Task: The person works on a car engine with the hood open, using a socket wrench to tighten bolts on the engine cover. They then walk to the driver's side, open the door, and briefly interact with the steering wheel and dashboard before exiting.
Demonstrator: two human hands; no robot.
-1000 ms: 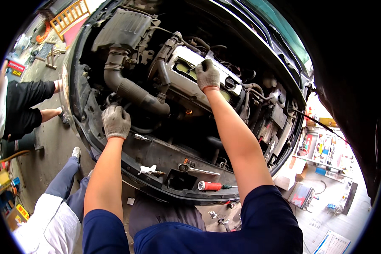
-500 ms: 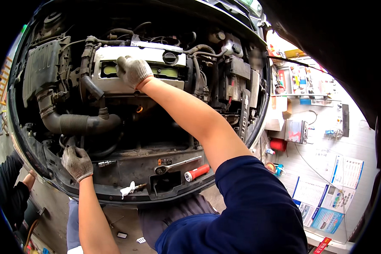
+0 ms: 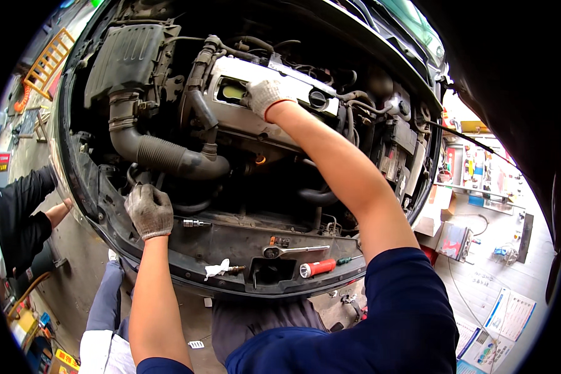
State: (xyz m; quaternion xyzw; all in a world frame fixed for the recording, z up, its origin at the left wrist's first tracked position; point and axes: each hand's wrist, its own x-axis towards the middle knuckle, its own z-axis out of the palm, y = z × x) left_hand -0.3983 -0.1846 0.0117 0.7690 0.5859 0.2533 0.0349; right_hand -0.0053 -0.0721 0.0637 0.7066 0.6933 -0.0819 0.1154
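My right hand (image 3: 265,96), in a pale knit glove, reaches onto the silver engine cover (image 3: 252,121) at a recess showing a yellow-green surface (image 3: 232,92), left of a black round cap (image 3: 316,98); its curled fingers hide what they touch. My left hand (image 3: 149,210), in a dirtier glove, is closed at the front left of the engine bay beside black hoses (image 3: 134,173), below the corrugated intake duct (image 3: 168,156); what it holds is hidden. On the front panel lie a metal socket (image 3: 193,223), ratchet (image 3: 299,250), white cloth (image 3: 218,269), red flashlight (image 3: 318,268) and screwdriver (image 3: 349,260).
A raised hood (image 3: 505,75) with its prop rod (image 3: 461,134) is at the right. A person in black (image 3: 19,218) and another in grey trousers (image 3: 106,293) are at the left. A wooden railing (image 3: 47,62) stands behind them; a bench (image 3: 511,262) with printed sheets is at the right.
My view swung to show more of the right side, then partly back. My right hand now sits farther left on the cover than a second ago; my left hand stays by the hoses.
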